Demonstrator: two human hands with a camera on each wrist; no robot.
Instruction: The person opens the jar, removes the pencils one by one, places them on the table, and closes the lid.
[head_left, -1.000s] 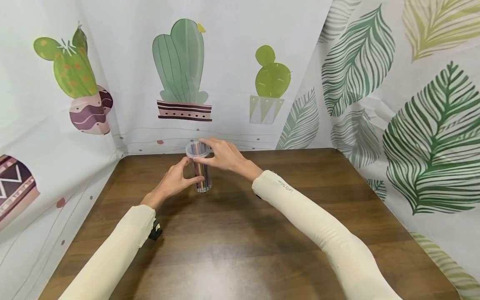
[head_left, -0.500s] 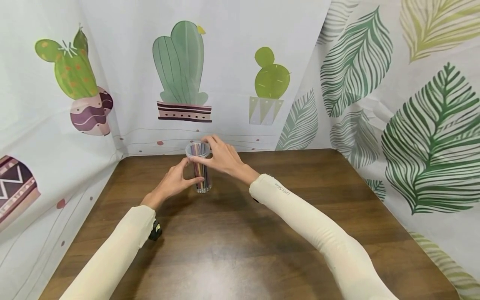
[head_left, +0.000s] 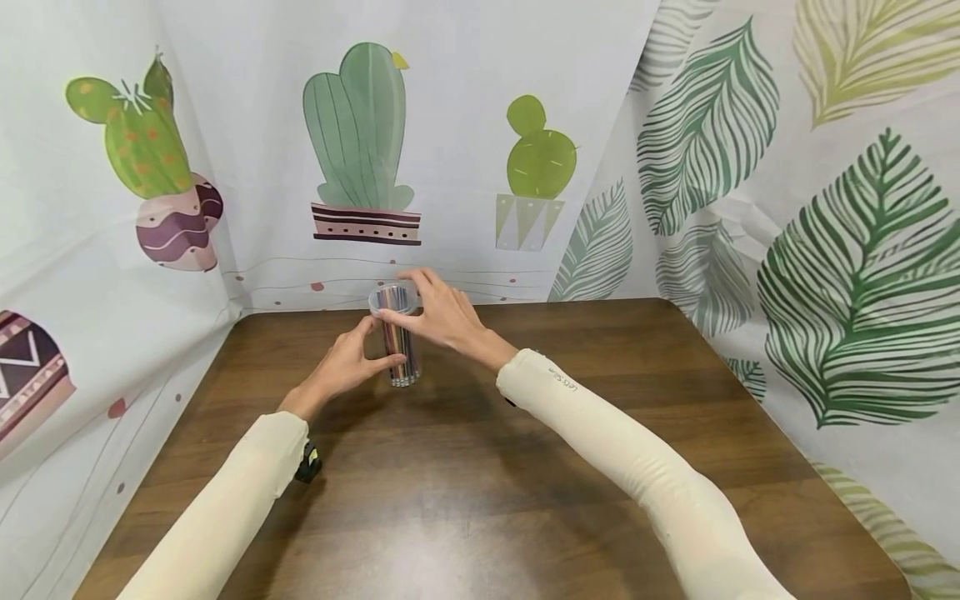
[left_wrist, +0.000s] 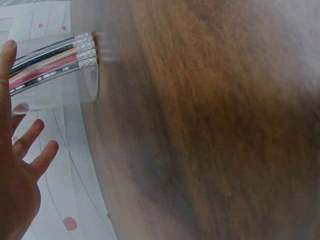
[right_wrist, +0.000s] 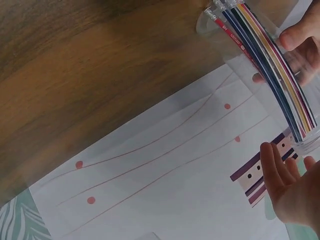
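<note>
A clear plastic jar (head_left: 417, 367) stands upright at the far edge of the table, with several striped pencils (head_left: 396, 340) inside. In the left wrist view the ends of the pencils (left_wrist: 55, 62) show metal ferrules at the jar's base. My left hand (head_left: 341, 362) grips the jar's body from the left, thumb across the near side. Thumb and fingers of my right hand (head_left: 450, 315) hold the round clear top (head_left: 392, 300) from the right. The right wrist view shows my right hand (right_wrist: 297, 200) at the jar's top end, and my left hand (right_wrist: 302, 37) lower on the body.
The jar stands on a brown wood-grain table (head_left: 465, 467). A white cloth backdrop (head_left: 465, 167) printed with cacti and leaves hangs right behind the table's far edge and along both sides. A small black device (head_left: 309, 462) sits at my left wrist.
The fingers of my right hand have shifted slightly round the jar's top, and the right wrist has moved a little left and nearer. The left hand keeps its grip; the jar stays in place.
</note>
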